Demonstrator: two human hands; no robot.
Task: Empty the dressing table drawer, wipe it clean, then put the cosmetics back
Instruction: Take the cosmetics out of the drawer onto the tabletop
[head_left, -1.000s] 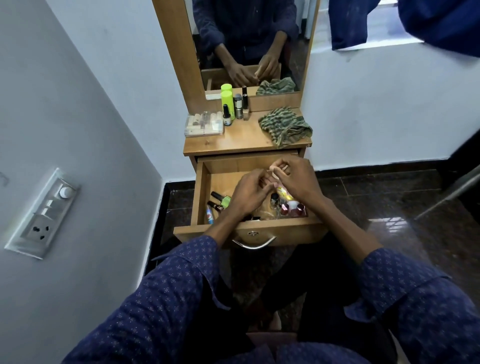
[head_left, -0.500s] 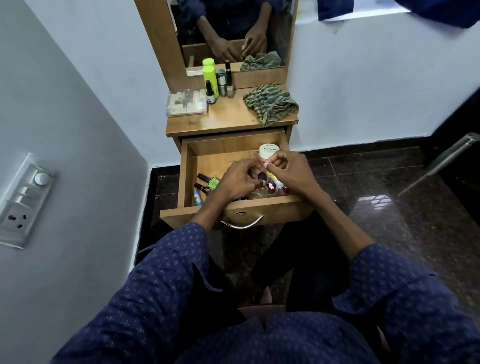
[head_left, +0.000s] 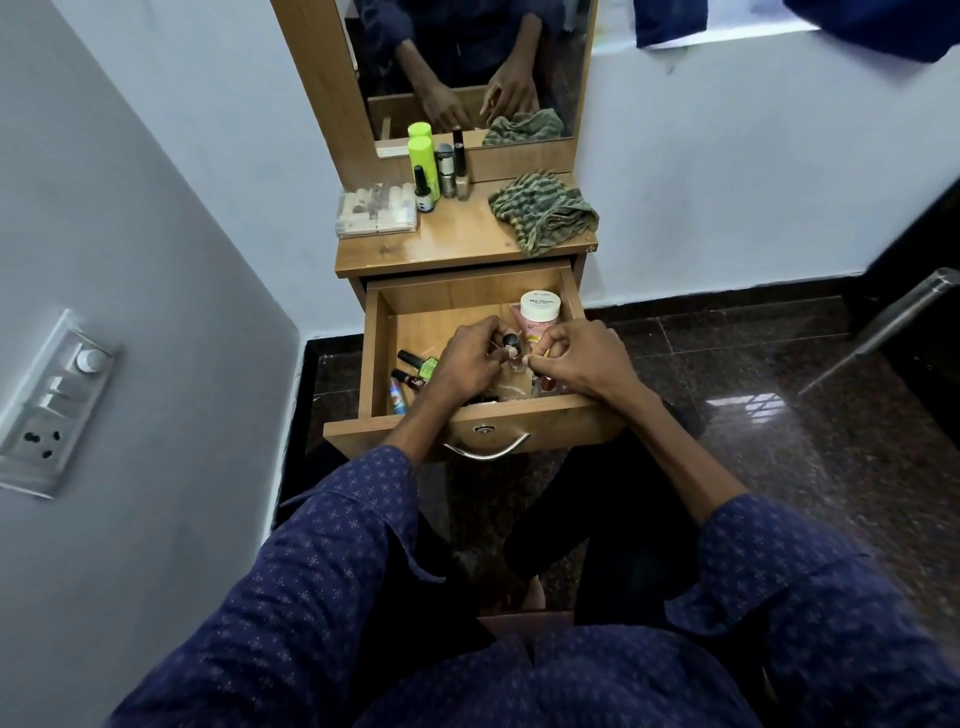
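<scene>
The wooden drawer of the dressing table stands pulled out. Inside lie a green nail polish bottle, a dark red one, a small blue tube, a pink tube and a white round jar. My left hand is inside the drawer, fingers closed around a small bottle with a black cap. My right hand is beside it, fingers curled over small bottles at the drawer's right; what it grips is hidden.
On the tabletop stand a lime green bottle, several small bottles, a clear compartment box and a crumpled green striped cloth. A mirror rises behind. A wall with a switchboard is at left.
Both hands have stayed in the drawer, working among the small bottles. The black-capped bottle now shows in my left hand's fingers. The camera has shifted slightly.
</scene>
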